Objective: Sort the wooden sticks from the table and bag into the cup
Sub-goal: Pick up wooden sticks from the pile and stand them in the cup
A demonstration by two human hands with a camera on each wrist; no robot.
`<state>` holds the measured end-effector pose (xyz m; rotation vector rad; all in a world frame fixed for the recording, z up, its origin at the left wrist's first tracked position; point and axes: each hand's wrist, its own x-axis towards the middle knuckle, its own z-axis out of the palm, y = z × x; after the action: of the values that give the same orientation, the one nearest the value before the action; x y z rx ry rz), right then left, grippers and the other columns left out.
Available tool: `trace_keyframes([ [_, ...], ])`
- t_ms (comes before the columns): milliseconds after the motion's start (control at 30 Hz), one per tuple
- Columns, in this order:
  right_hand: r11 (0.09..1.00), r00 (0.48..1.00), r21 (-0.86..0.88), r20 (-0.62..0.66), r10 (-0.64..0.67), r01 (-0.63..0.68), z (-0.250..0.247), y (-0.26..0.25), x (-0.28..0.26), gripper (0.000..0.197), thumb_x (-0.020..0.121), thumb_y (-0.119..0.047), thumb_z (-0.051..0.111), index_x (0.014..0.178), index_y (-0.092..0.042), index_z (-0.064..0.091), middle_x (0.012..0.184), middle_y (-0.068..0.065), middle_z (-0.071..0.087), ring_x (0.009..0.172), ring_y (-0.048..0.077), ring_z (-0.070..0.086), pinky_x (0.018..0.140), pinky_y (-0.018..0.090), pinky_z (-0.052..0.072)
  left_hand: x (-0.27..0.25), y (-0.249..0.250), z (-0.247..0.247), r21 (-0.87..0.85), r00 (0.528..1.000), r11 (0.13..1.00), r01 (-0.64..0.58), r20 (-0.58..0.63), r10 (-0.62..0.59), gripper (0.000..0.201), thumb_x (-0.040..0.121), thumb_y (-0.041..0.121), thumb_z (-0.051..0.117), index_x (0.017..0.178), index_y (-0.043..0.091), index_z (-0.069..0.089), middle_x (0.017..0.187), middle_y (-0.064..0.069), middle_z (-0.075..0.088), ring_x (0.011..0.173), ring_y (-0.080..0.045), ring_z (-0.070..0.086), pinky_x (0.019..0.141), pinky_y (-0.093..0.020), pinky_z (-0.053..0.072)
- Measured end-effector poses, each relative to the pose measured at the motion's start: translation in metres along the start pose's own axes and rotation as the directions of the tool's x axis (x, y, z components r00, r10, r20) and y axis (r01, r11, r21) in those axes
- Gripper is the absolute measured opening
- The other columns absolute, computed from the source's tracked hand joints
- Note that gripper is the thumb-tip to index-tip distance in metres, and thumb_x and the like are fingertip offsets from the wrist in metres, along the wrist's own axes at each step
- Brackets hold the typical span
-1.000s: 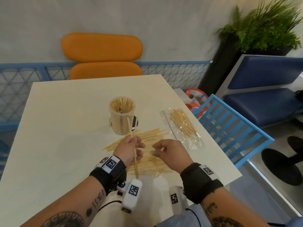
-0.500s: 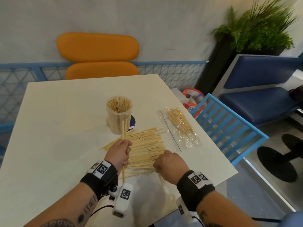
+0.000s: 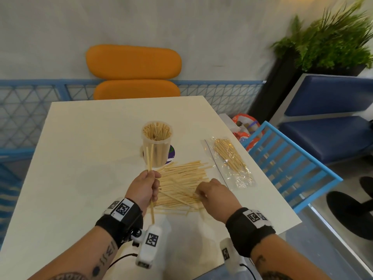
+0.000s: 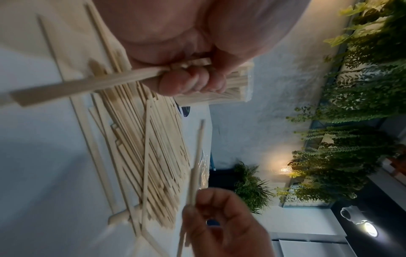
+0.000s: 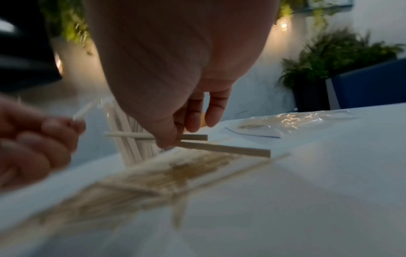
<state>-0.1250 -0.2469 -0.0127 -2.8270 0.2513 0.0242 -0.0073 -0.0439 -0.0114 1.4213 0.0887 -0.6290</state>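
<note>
A clear plastic cup (image 3: 157,147) packed with upright wooden sticks stands mid-table. In front of it lies a loose pile of sticks (image 3: 181,178). My left hand (image 3: 152,179) grips a few sticks (image 3: 149,158) upright, just in front of the cup; the left wrist view shows its fingers (image 4: 189,81) curled round them (image 4: 87,85). My right hand (image 3: 198,196) is over the pile's near right end. It pinches a flat stick (image 5: 226,149) between thumb and fingers, lifted slightly off the pile. A clear bag (image 3: 232,160) with more sticks lies to the right.
The white table (image 3: 84,158) has bare room left of the cup. A dark round coaster (image 3: 171,155) sits behind the cup. A blue slatted chair (image 3: 286,168) stands past the right edge, an orange seat (image 3: 134,61) beyond the far edge.
My right hand dropped from beside the left hand onto the pile and now pinches a stick there. The left hand has kept its sticks upright, shifting slightly.
</note>
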Motion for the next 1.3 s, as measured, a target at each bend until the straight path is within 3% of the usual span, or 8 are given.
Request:
trace_keyframes([
  [100,0.953,0.992,0.282,-0.035,0.123,-0.108,-0.017,-0.013,0.005,0.009,0.094,-0.027,0.062,0.103,-0.031,0.063,0.095,-0.008,0.058,0.082,0.007,0.058,0.071,0.013,0.043,-0.006,0.001,0.012,-0.062,0.999,0.998,0.034,0.032,-0.032,0.030,0.109,0.023,0.037,0.098,0.008,0.059,0.069,-0.005,0.060,0.056,-0.018,0.054,0.055,-0.032,0.049],
  [233,0.720,0.964,0.670,-0.026,0.264,-0.179,-0.032,-0.041,0.019,0.012,0.089,-0.016,0.069,0.096,-0.023,0.064,0.080,-0.005,0.065,0.069,0.005,0.060,0.069,0.023,0.052,-0.015,0.005,0.039,-0.135,0.989,0.988,0.069,0.139,-0.050,0.029,0.108,0.024,0.040,0.107,0.008,0.064,0.096,-0.010,0.074,0.082,-0.026,0.072,0.081,-0.045,0.059],
  [400,0.506,0.921,0.837,-0.006,0.388,-0.208,-0.034,-0.064,0.031,0.014,0.085,-0.019,0.076,0.097,-0.016,0.068,0.088,0.010,0.073,0.069,0.012,0.069,0.053,0.025,0.055,-0.014,0.013,0.063,-0.269,0.970,0.954,0.132,0.233,-0.069,0.028,0.107,0.024,0.042,0.120,0.010,0.063,0.110,-0.016,0.074,0.091,-0.026,0.071,0.068,-0.038,0.059],
  [567,0.620,0.938,0.768,-0.078,0.339,-0.161,-0.032,-0.055,0.039,0.007,0.084,-0.020,0.077,0.088,-0.026,0.077,0.081,-0.009,0.075,0.075,0.002,0.070,0.072,0.023,0.058,0.000,0.016,0.062,-0.249,0.964,0.953,0.173,0.242,-0.112,0.031,0.107,0.026,0.044,0.124,0.007,0.061,0.116,-0.019,0.070,0.088,-0.025,0.071,0.066,-0.036,0.059],
  [767,0.776,0.947,0.622,-0.174,0.269,-0.106,-0.049,-0.048,0.054,0.010,0.089,-0.022,0.069,0.095,-0.027,0.075,0.088,-0.014,0.072,0.081,-0.007,0.063,0.071,0.009,0.045,0.005,0.017,0.054,-0.006,0.982,0.997,0.082,0.173,-0.079,0.024,0.107,0.029,0.040,0.101,0.012,0.056,0.075,-0.002,0.054,0.049,-0.011,0.039,0.045,-0.024,0.030],
  [1000,0.773,0.964,0.625,-0.122,0.238,-0.111,-0.068,-0.051,0.089,0.044,0.103,-0.033,0.048,0.145,-0.021,0.040,0.132,-0.009,0.054,0.101,0.011,0.063,0.096,0.034,0.050,0.002,0.014,0.057,0.084,0.942,0.995,0.055,0.325,-0.080,0.023,0.107,0.024,0.039,0.092,0.010,0.051,0.061,0.001,0.035,0.052,-0.015,0.029,0.050,-0.026,0.028],
  [1200,0.781,0.986,0.615,-0.033,0.165,-0.110,-0.064,-0.051,0.092,0.026,0.106,-0.021,0.034,0.117,-0.024,0.058,0.090,-0.006,0.070,0.062,0.012,0.062,0.060,0.021,0.051,0.008,0.017,0.056,0.248,0.923,0.963,-0.102,0.385,-0.002,0.028,0.108,0.027,0.036,0.092,0.011,0.052,0.058,0.005,0.040,0.055,-0.014,0.037,0.052,-0.026,0.037],
  [1300,0.751,0.992,0.659,-0.067,0.106,-0.036,-0.066,-0.051,0.090,0.029,0.106,-0.023,0.038,0.131,-0.026,0.051,0.103,-0.009,0.069,0.075,0.020,0.069,0.073,0.033,0.058,0.009,0.019,0.054,0.162,0.910,0.985,-0.067,0.414,-0.006,0.027,0.108,0.028,0.037,0.092,0.010,0.049,0.059,0.004,0.035,0.052,-0.013,0.031,0.048,-0.025,0.029],
])
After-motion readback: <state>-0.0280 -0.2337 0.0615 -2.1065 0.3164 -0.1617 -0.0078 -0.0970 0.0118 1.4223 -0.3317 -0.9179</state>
